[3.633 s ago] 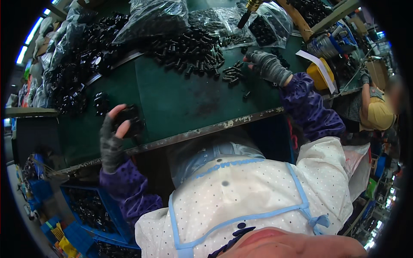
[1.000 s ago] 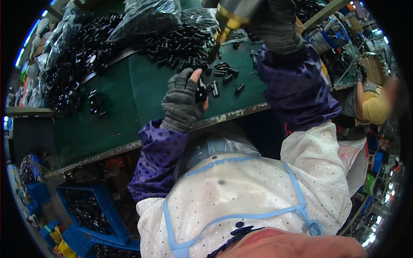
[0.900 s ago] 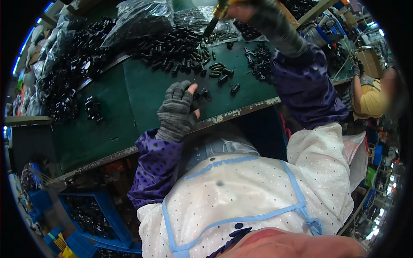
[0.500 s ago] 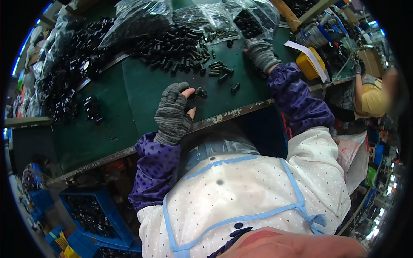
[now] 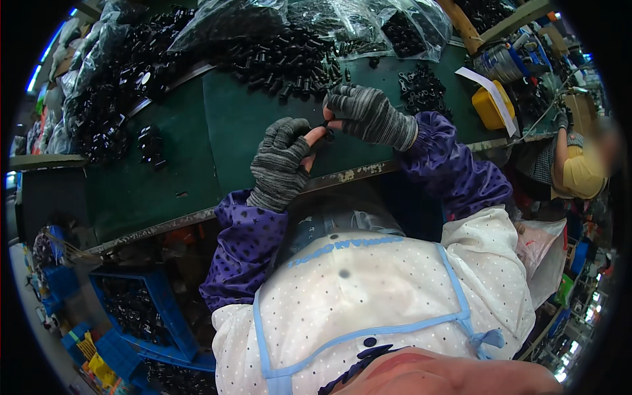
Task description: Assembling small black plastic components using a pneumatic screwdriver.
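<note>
My left hand (image 5: 283, 161), in a grey fingerless-tipped knit glove, is closed over the bench near its front edge. Its bare thumb and forefinger pinch a small black part (image 5: 329, 135). My right hand (image 5: 370, 115), gloved alike, comes from the right with fingers curled and its tips meeting that part. Whether a second piece sits in the right fingertips is too small and covered to tell. Beyond both hands lies a heap of black cylindrical parts (image 5: 280, 62). Small black ring-ended pieces (image 5: 422, 90) lie in a pile right of my right hand.
The green bench top (image 5: 168, 197) has a worn front edge. Clear plastic bags (image 5: 342, 26) lie at the back; more black parts (image 5: 99, 125) pile up on the left. A yellow container (image 5: 488, 108) stands at right, near another person (image 5: 579, 155). Blue crates (image 5: 141, 316) are below left.
My right hand has come left from the pile of ring-ended pieces, uncovering it, and now meets my left hand. The left hand stays near the same spot, still pinching. The view has shifted slightly.
</note>
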`<state>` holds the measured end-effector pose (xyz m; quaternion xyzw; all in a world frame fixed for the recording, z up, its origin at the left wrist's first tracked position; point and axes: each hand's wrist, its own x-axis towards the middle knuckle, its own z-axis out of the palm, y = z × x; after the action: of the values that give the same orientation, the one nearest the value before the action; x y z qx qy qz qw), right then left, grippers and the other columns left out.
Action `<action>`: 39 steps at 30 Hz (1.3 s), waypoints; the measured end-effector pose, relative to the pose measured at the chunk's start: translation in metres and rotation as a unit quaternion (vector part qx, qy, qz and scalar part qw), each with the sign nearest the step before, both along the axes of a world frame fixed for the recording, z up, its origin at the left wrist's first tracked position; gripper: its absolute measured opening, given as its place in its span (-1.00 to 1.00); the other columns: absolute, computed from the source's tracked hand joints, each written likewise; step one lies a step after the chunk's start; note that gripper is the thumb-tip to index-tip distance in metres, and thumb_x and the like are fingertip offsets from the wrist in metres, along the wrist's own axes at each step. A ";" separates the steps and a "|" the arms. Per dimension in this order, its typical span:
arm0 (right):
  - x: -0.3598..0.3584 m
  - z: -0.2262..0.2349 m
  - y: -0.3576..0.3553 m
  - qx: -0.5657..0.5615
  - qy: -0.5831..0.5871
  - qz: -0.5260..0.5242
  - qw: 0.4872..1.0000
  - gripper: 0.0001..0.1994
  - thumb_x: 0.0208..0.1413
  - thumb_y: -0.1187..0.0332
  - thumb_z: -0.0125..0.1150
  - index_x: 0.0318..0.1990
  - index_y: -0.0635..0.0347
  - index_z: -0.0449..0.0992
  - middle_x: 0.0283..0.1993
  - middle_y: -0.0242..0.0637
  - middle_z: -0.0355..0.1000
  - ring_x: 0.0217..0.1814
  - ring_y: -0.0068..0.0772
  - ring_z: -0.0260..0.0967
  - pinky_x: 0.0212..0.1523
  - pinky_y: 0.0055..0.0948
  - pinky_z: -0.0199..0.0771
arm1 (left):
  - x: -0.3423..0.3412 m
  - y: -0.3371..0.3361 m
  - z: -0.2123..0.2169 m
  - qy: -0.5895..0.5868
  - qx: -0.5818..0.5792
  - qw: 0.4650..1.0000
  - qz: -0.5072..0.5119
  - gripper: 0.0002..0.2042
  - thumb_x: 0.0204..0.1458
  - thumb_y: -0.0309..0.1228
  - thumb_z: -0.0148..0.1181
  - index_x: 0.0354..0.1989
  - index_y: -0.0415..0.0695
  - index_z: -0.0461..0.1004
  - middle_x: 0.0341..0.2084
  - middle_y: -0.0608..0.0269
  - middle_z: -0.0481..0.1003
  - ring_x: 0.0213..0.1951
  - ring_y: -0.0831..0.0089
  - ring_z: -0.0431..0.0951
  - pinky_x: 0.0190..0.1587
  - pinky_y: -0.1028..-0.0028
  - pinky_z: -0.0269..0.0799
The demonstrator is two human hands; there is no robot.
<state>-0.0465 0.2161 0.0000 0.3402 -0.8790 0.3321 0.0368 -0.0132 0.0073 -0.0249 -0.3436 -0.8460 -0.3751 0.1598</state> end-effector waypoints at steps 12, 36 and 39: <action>-0.024 0.001 -0.013 -0.033 -0.423 -0.098 0.900 -0.86 -0.05 0.46 0.11 -0.30 0.27 0.43 -0.45 -0.41 0.40 -0.42 -0.61 0.34 -0.40 -0.60 0.38 | -0.002 0.004 0.003 -0.003 0.002 1.000 0.011 -0.53 -0.42 -0.66 0.17 -0.20 0.00 0.49 -0.26 0.19 0.39 -0.20 0.25 0.39 -0.16 0.41 0.35; -0.072 -0.024 0.084 0.307 -0.022 -0.278 0.910 -0.67 -0.06 0.25 0.11 -0.11 0.11 0.36 -0.22 -0.10 0.39 -0.22 -0.06 0.36 -0.25 -0.25 0.37 | 0.007 0.011 -0.001 0.022 -0.107 0.987 0.121 -0.42 -0.41 -0.57 0.22 -0.04 -0.08 0.32 -0.17 0.11 0.33 -0.06 0.17 0.30 -0.03 0.36 0.27; -0.058 -0.024 0.083 0.069 -0.033 -0.249 0.966 -0.79 -0.08 0.38 0.16 -0.23 0.14 0.43 -0.31 -0.16 0.43 -0.34 -0.19 0.41 -0.31 -0.41 0.41 | -0.002 0.005 -0.002 0.016 -0.117 0.989 0.091 -0.43 -0.36 -0.55 0.20 -0.02 -0.12 0.29 -0.15 0.10 0.33 -0.05 0.19 0.31 -0.01 0.37 0.26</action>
<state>-0.1048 0.2988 -0.0240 0.1015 -0.9574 0.2624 0.0657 -0.0149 0.0127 -0.0271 -0.2876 -0.9089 -0.2522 0.1658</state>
